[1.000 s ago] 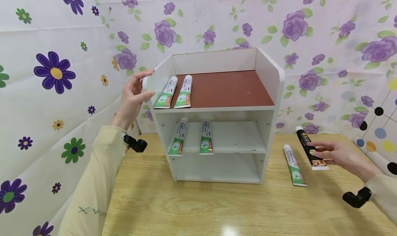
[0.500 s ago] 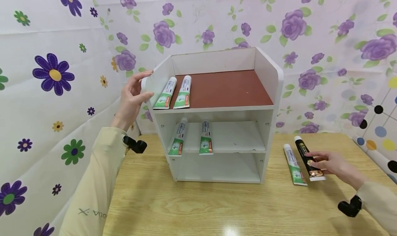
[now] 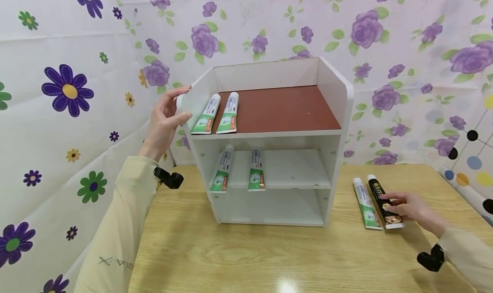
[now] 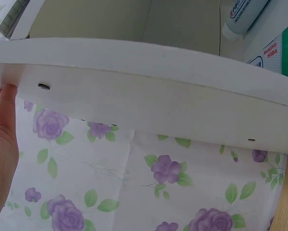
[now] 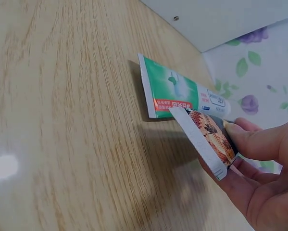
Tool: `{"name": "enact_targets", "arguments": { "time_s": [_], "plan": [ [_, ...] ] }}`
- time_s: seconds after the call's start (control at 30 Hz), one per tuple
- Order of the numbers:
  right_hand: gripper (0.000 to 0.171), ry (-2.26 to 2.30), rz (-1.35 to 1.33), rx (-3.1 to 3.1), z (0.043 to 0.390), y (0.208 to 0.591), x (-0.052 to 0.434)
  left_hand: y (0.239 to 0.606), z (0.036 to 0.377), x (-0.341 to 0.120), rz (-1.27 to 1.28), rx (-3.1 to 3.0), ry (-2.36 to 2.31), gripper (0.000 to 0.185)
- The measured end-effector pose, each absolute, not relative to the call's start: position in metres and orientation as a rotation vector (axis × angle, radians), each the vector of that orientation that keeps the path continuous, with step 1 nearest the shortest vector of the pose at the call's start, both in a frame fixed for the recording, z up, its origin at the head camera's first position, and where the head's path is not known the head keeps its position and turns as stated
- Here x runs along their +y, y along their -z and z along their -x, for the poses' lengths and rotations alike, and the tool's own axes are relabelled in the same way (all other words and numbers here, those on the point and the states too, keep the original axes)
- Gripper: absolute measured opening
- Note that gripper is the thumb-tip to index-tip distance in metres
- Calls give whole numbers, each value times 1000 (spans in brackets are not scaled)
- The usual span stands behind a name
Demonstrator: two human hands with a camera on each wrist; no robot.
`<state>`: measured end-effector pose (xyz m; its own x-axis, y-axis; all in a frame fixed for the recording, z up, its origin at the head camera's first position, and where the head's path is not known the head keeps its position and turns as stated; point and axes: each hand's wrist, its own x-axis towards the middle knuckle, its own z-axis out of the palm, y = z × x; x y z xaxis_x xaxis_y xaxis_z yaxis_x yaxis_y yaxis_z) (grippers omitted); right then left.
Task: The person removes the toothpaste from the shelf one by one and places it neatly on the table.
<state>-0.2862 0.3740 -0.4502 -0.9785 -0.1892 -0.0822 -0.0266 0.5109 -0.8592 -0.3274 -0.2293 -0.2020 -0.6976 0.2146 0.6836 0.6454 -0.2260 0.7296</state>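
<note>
My right hand [image 3: 411,208] pinches a black toothpaste tube [image 3: 382,201] between thumb and fingers, close over the table beside a green-and-white toothpaste tube [image 3: 367,205]. In the right wrist view, the crimped end of the black tube [image 5: 208,142] tilts up from the wood. My left hand [image 3: 163,121] grips the upper left side panel of a white shelf unit [image 3: 265,135], thumb in front and fingers over the top edge. Two green-and-white tubes [image 3: 228,113] lie at the left of the brown top shelf, and two more [image 3: 256,171] on the middle shelf.
The shelf unit stands on a wooden table [image 3: 246,258] against a flowered wall covering [image 3: 269,23]. Its bottom shelf [image 3: 271,207] sits close above the tabletop. A second flowered sheet [image 3: 77,147] hangs along the left.
My right hand has lowered the black tube toward the table and brought it nearer to the green-and-white tube. The left hand has stayed on the shelf unit.
</note>
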Motion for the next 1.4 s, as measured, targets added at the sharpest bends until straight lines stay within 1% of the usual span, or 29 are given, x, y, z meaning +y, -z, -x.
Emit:
{"name": "enact_targets", "arguments": {
  "time_s": [0.53, 0.87, 1.17, 1.4],
  "plan": [
    [50, 1356, 123, 2632, 294, 459, 375, 201, 328, -229, 1010, -1734, 1985, 49],
    [47, 1323, 145, 2699, 296, 461, 369, 201, 328, -230, 1015, -1727, 1999, 49],
    [48, 1382, 255, 2701, 298, 470, 373, 201, 329, -230, 1015, -1742, 1987, 49],
    [45, 1352, 314, 2767, 296, 474, 376, 202, 329, -229, 1017, -1740, 1986, 49]
  ]
}}
